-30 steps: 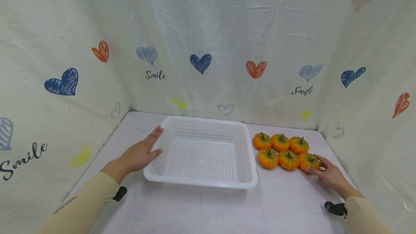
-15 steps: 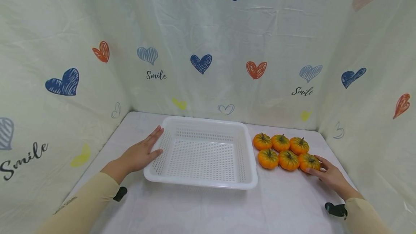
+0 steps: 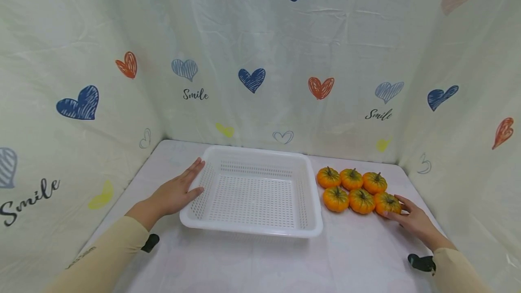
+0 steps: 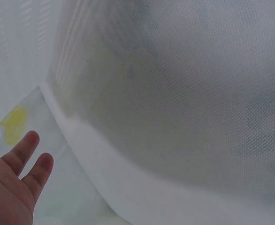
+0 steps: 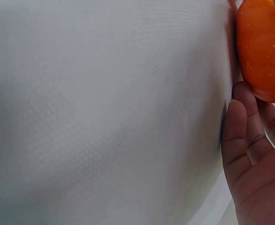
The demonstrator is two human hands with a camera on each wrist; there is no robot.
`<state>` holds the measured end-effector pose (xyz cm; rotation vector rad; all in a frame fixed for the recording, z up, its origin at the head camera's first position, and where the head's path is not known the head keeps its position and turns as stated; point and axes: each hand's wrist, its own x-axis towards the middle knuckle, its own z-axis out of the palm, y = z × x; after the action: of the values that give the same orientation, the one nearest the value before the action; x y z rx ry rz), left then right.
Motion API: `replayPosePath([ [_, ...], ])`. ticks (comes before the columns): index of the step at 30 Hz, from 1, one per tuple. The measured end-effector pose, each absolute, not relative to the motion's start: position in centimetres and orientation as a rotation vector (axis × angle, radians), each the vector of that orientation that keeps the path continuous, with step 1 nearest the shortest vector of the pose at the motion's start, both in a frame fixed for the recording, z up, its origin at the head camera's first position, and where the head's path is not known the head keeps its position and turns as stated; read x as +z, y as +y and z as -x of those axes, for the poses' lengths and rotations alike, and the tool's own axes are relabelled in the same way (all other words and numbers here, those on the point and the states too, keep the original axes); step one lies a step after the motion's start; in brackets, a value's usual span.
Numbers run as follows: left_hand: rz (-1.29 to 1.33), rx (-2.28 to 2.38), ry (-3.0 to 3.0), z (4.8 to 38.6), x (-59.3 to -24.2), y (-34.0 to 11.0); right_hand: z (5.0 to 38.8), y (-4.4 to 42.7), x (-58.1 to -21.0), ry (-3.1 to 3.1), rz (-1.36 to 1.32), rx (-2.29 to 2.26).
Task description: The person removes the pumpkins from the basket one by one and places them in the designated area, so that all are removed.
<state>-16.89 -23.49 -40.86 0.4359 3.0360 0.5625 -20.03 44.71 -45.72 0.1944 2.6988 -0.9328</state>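
A white plastic basket (image 3: pixel 252 229) with a perforated bottom sits in the middle of the table. My left hand (image 3: pixel 172 193) rests against its left rim with fingers straight and thumb spread; the left wrist view shows part of this hand (image 4: pixel 15 183). Several small orange-and-green pumpkins stand in two rows right of the basket. At the right end of the front row, my right hand (image 3: pixel 415 220) holds a pumpkin (image 3: pixel 386 202) between thumb and fingers. That pumpkin (image 5: pixel 264 51) is partly cut off in the right wrist view, and it still sits on the table.
The other pumpkins (image 3: pixel 361 200) stand close together, near the basket's right wall. A white cloth (image 3: pixel 252 266) covers the table. A curtain (image 3: pixel 285 49) printed with hearts encloses the back and both sides.
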Motion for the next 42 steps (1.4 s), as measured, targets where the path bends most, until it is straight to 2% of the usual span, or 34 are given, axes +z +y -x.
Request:
replayPosePath([
  [20, -0.483, 0.499, 3.048, 17.4, -40.2, -23.4, 19.8, 45.0, -45.1, 2.677, -0.187, -0.905],
  [28, -0.505, 0.472, 3.039, 18.0, -39.9, -23.1, 19.0, 46.2, -44.5, 2.747, -0.078, -0.862],
  [37, -0.474, 0.505, 3.030, 17.9, -39.0, -23.3, 18.2, 46.1, -41.1, 2.847, 0.043, -0.820],
  [42, -0.556, 0.459, 3.131, 17.7, -37.4, -24.8, 18.3, 45.3, -38.5, 2.919, 0.108, -0.697],
])
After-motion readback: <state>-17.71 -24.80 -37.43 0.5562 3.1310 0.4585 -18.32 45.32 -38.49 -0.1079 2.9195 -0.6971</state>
